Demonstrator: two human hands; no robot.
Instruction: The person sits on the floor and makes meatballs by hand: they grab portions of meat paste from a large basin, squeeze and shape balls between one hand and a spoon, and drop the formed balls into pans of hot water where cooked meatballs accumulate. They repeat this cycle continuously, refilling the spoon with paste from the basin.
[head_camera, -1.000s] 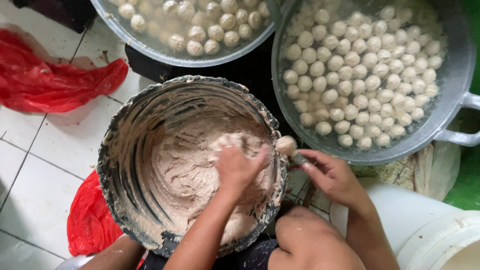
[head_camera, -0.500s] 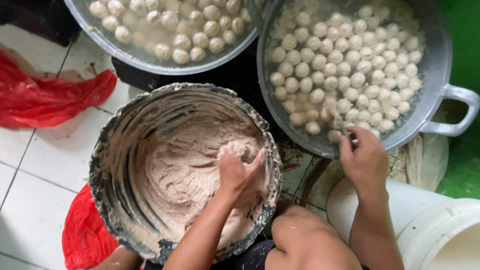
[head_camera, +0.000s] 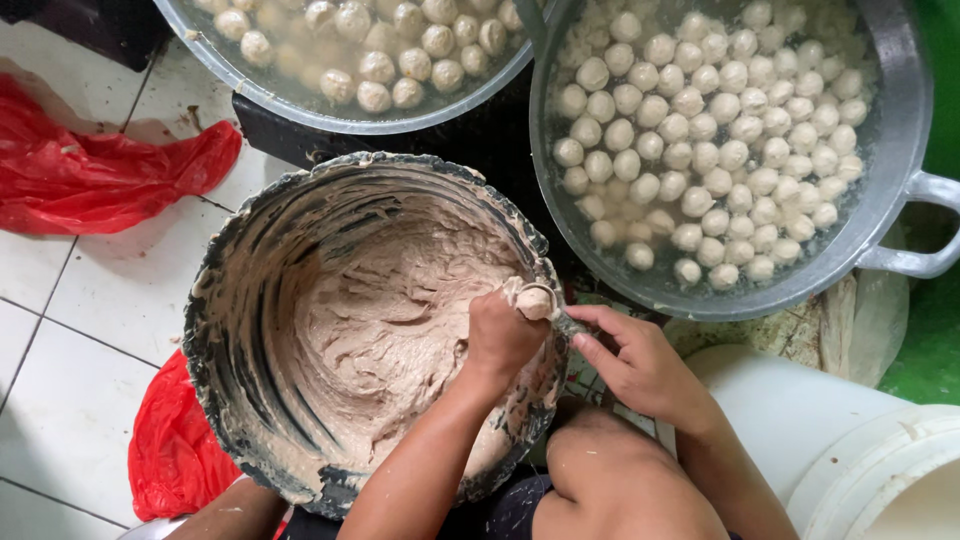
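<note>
head view, looking straight down: left hand (head_camera: 500, 335) is fisted around a lump of paste (head_camera: 380, 300) and a small ball (head_camera: 533, 300) is popping out the top of the fist, right over the near rim of the bowl (head_camera: 215, 330). right hand (head_camera: 640, 365) sits just beside it, fingers pinched on a spoon (head_camera: 560, 318) whose tip touches the ball. so both hands are closed, one on paste, one on the spoon.

rest of the paste sits in the bowl, out past the left hand. up beyond the right hand there's a big pot (head_camera: 890, 130) full of pale balls floating in water, and a second basin (head_camera: 330, 110) of them beyond the left hand. red bags (head_camera: 90, 175) are on the floor tiles way out left, and a white bucket (head_camera: 860, 460) is close on the right.

my take on doing this bit well: squeeze evenly so the ball comes out round, slide the spoon under it right at the fist and cut clean. keep the fist over the bowl so any drips land back in the paste.
</note>
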